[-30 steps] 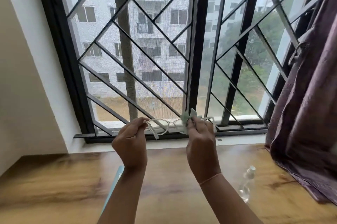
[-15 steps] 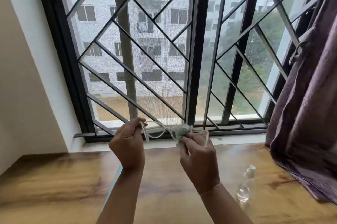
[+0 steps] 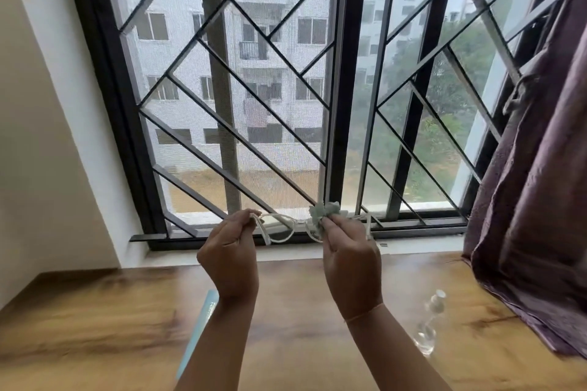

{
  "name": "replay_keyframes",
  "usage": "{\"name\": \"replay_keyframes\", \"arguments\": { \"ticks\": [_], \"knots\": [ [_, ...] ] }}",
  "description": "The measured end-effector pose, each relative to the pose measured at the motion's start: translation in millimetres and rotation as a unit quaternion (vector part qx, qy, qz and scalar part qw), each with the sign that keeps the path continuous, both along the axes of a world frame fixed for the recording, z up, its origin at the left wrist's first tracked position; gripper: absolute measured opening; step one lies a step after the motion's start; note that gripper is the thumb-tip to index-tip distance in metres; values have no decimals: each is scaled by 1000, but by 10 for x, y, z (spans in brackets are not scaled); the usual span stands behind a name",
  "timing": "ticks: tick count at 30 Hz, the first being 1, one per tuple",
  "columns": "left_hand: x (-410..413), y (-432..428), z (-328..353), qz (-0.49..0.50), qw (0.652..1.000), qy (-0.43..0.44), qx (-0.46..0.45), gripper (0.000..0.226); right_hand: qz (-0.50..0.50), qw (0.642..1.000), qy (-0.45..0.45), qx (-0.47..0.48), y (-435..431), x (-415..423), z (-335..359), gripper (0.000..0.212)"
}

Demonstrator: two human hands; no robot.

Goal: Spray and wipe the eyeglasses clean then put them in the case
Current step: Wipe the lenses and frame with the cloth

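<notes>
- Barred window (image 3: 340, 72) is filling the far side; apartment block and trees are showing through it.
- Purple curtain (image 3: 540, 184) is hanging at the right, its hem lying on the table's right edge.
- Wooden table (image 3: 95, 336) is running across the near side, below the sill.
- Left hand (image 3: 230, 250) is raised above the table, fingers curled together and pinching the left end of the eyeglasses.
- Right hand (image 3: 351, 260) is raised beside it, fingertips clamping a cloth onto the right lens.
- Light blue flat item (image 3: 200, 333) is lying on the table, partly hidden behind the left forearm; can't tell what it is.
- Clear spray bottle (image 3: 430, 320) is sitting on the table near right, blurred.
- Eyeglasses (image 3: 279, 233), clear frame, are being held in the air between both hands in front of the window sill, temples pointing down.
- Cloth (image 3: 322, 212), pale green, is bunching up above the right fingertips.
</notes>
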State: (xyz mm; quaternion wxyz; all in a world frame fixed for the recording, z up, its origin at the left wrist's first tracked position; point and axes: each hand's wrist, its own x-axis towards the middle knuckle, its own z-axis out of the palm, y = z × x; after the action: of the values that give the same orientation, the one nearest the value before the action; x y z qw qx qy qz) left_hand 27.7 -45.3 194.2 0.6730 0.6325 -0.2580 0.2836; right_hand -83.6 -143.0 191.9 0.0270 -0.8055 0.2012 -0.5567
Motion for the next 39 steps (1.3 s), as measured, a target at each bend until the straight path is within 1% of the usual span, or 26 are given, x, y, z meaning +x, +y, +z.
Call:
{"name": "replay_keyframes", "arguments": {
  "ticks": [3, 6, 10, 12, 14, 17, 18, 20, 22, 25, 27, 30, 32, 34, 35, 37, 39],
  "knots": [
    [42, 3, -48, 20, 1000, 9, 11, 14, -8, 1000, 3, -8, -24, -40, -120, 27],
    [64, 3, -77, 27, 999, 14, 13, 13, -13, 1000, 18, -4, -20, -83, -280, 26],
    [56, -10, -113, 28, 999, 8, 30, 13, 17, 1000, 11, -2, 38, -106, -414, 15],
    [43, -16, -124, 23, 999, 4, 36, 14, 28, 999, 14, 7, 87, -92, -455, 19],
    [17, -24, -124, 26, 999, -6, 42, 18, 40, 999, 17, 12, 134, -65, -458, 23],
    [-43, -31, -101, 22, 999, -15, 41, 25, 50, 999, 11, 16, 129, -16, -383, 22],
    [-57, -30, -104, 22, 999, -16, 42, 25, 47, 999, 10, 20, 108, -3, -347, 21],
    [-58, -35, -121, 25, 998, -23, 52, 17, 35, 999, 7, 26, 51, 7, -291, 22],
    [-34, -57, -136, 21, 996, -32, 82, 13, 24, 999, 2, 37, -21, 1, -273, 23],
    [-5, -109, -129, 12, 987, -28, 157, 18, 27, 996, -20, 85, -112, -36, -296, 23],
    [-7, -145, -122, 6, 979, -18, 201, 19, 42, 984, -61, 159, -136, -81, -324, 23],
    [-23, -196, -137, 0, 968, 1, 252, 12, 83, 938, -143, 306, -89, -141, -323, 29],
    [-21, -240, -147, -8, 960, -4, 281, 9, 148, 909, -176, 349, -35, -151, -285, 36],
    [-35, -280, -142, -18, 952, -20, 305, 8, 200, 902, -192, 331, 8, -156, -198, 36],
    [-53, -292, -131, -22, 948, -34, 315, 9, 215, 911, -185, 300, 21, -153, -145, 35],
    [-109, -303, -89, -23, 941, -71, 331, 8, 221, 942, -146, 207, 20, -137, -55, 35],
    [-165, -299, -36, -10, 933, -105, 344, 12, 211, 968, -84, 108, -4, -88, -5, 35]
  ]
}}
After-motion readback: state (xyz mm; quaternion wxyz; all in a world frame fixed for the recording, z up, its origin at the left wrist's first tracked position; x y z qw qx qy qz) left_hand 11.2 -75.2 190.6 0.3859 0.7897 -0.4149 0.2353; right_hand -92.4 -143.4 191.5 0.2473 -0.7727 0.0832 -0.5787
